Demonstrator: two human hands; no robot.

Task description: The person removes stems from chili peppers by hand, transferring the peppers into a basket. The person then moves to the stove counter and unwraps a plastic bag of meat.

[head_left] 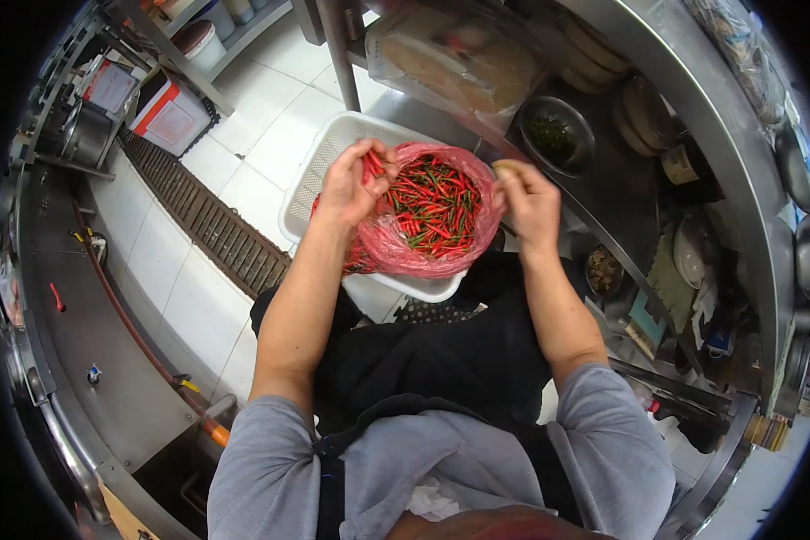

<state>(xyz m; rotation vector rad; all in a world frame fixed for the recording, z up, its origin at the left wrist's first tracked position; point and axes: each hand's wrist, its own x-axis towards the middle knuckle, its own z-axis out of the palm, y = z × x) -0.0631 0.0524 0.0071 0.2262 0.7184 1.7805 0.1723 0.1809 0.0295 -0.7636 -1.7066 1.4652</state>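
Note:
A red plastic bag full of small red chili peppers with green stems stands open in a white perforated basket. My left hand, at the bag's left rim, is closed around several red chilies. On the other side my right hand is slightly blurred, its fingers pinched together beside the bag's right edge. Something small and yellowish green shows at those fingertips, too smeared to name. More chilies lie in the basket, left of the bag, partly hidden by my left forearm.
A steel shelf unit on the right holds a metal bowl of chopped greens and a dark bottle. A drain grate crosses the white tiled floor. At upper left stands a white and red box. A steel counter runs along the left.

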